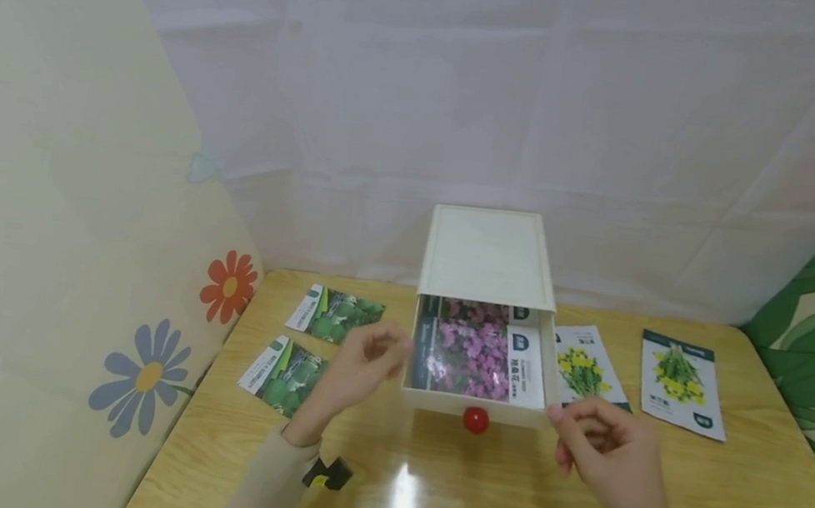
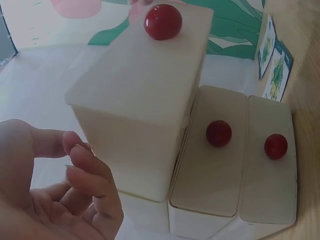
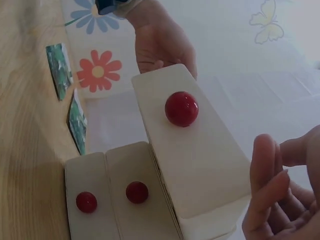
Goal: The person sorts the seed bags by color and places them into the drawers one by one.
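Observation:
A white drawer unit (image 1: 488, 256) stands at the back of the table with its top drawer (image 1: 439, 404) pulled out. Inside the drawer lie seed packets; the front one (image 1: 474, 358) pictures pink-purple flowers, another (image 1: 472, 310) lies partly under the unit's top. A red knob (image 1: 476, 419) marks the drawer's front. My left hand (image 1: 364, 366) is beside the drawer's left wall, fingers loosely bent and fingertips close to the rim. By the front right corner is my right hand (image 1: 611, 457), its thumb tip right at the edge and its other fingers loosely bent.
Two lower drawers, one (image 2: 210, 170) above the other (image 2: 267, 190), are closed. Left of the unit lie two green-pictured packets (image 1: 336, 315) (image 1: 284, 376). To its right are two yellow-flower packets (image 1: 583, 366) (image 1: 683, 384). A white cloth (image 1: 408, 120) hangs behind the wooden table (image 1: 485, 498).

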`<state>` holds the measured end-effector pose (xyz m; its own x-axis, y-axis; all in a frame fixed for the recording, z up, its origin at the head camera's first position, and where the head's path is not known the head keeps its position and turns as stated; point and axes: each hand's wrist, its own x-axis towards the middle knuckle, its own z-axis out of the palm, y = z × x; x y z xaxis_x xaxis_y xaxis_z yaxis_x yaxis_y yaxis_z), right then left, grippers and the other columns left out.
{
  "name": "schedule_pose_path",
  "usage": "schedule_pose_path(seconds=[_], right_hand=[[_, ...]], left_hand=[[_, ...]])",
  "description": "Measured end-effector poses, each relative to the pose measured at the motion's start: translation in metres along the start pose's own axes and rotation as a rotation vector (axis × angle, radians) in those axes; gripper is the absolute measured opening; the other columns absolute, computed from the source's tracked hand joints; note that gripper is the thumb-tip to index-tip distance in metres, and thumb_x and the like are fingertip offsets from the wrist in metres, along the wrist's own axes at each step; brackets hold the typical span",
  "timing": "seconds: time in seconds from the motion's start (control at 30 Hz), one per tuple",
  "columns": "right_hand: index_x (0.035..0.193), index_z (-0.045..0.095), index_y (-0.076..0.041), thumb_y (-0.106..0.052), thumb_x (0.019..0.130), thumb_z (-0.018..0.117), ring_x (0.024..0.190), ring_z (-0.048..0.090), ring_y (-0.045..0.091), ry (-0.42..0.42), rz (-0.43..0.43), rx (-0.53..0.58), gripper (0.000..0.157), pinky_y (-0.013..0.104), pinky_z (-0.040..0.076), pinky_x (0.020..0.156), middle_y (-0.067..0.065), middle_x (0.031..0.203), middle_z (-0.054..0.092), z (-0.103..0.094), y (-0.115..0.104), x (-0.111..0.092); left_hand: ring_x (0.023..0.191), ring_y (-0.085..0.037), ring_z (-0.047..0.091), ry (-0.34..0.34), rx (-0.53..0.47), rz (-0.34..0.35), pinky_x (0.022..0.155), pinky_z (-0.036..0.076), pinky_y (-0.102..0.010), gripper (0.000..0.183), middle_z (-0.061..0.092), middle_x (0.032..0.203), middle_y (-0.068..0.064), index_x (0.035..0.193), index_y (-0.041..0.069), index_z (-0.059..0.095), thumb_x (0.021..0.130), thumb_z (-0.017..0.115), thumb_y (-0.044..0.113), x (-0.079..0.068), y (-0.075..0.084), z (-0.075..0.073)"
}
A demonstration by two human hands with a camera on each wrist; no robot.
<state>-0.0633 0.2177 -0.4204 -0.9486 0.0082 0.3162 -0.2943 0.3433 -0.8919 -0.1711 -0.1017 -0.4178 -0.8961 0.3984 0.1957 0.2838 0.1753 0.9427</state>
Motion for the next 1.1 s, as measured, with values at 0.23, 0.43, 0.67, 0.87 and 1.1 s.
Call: schedule_pose_path(seconds=[0.23, 0.43, 0.67, 0.87, 1.1], right_hand=[[0.091, 0.070, -0.005, 0.001, 0.094, 0.066, 0.054, 0.067, 0.018, -0.025, -0.034, 0.080, 0.008, 0.028, 0.051, 0.039, 0.002, 0.068, 0.069, 0.025, 0.002, -0.014], [0.102, 0.068, -0.002, -0.001, 0.092, 0.069, 0.078, 0.073, 0.025, -0.061, 0.057, 0.168, 0.011, 0.035, 0.062, 0.062, 0.010, 0.089, 0.074, 0.044, 0.005, -0.025], [0.116, 0.061, 0.005, -0.001, 0.094, 0.065, 0.098, 0.072, 0.029, -0.067, 0.166, 0.331, 0.023, 0.039, 0.060, 0.083, 0.020, 0.109, 0.070, 0.067, 0.010, -0.034], [0.123, 0.053, 0.014, 0.006, 0.098, 0.056, 0.098, 0.073, 0.030, -0.067, 0.148, 0.499, 0.027, 0.043, 0.059, 0.083, 0.021, 0.113, 0.070, 0.077, 0.012, -0.034], [0.128, 0.053, 0.012, -0.009, 0.101, 0.057, 0.101, 0.072, 0.031, -0.069, 0.341, 0.539, 0.034, 0.043, 0.058, 0.087, 0.020, 0.118, 0.069, 0.083, 0.007, -0.029]], left_hand=[[0.079, -0.019, 0.065, 0.083, 0.018, 0.050, 0.072, 0.060, -0.034, 0.023, 0.069, 0.092, -0.013, 0.107, 0.004, 0.067, 0.100, 0.062, 0.026, 0.011, -0.008, 0.004], [0.086, -0.021, 0.066, 0.138, 0.027, 0.080, 0.073, 0.061, -0.036, 0.021, 0.067, 0.101, -0.006, 0.111, 0.006, 0.065, 0.099, 0.064, 0.023, 0.018, -0.013, 0.006], [0.105, -0.026, 0.065, 0.155, 0.011, 0.106, 0.086, 0.059, -0.039, 0.030, 0.062, 0.125, -0.011, 0.123, 0.006, 0.060, 0.098, 0.065, 0.023, 0.028, -0.016, 0.007], [0.125, -0.026, 0.054, 0.165, 0.076, 0.250, 0.098, 0.054, -0.045, 0.040, 0.054, 0.141, -0.010, 0.136, 0.010, 0.054, 0.098, 0.064, 0.020, 0.041, -0.019, 0.007], [0.136, -0.030, 0.045, 0.144, 0.126, 0.325, 0.104, 0.049, -0.050, 0.040, 0.044, 0.151, -0.015, 0.139, 0.003, 0.052, 0.100, 0.059, 0.010, 0.055, -0.018, 0.008]])
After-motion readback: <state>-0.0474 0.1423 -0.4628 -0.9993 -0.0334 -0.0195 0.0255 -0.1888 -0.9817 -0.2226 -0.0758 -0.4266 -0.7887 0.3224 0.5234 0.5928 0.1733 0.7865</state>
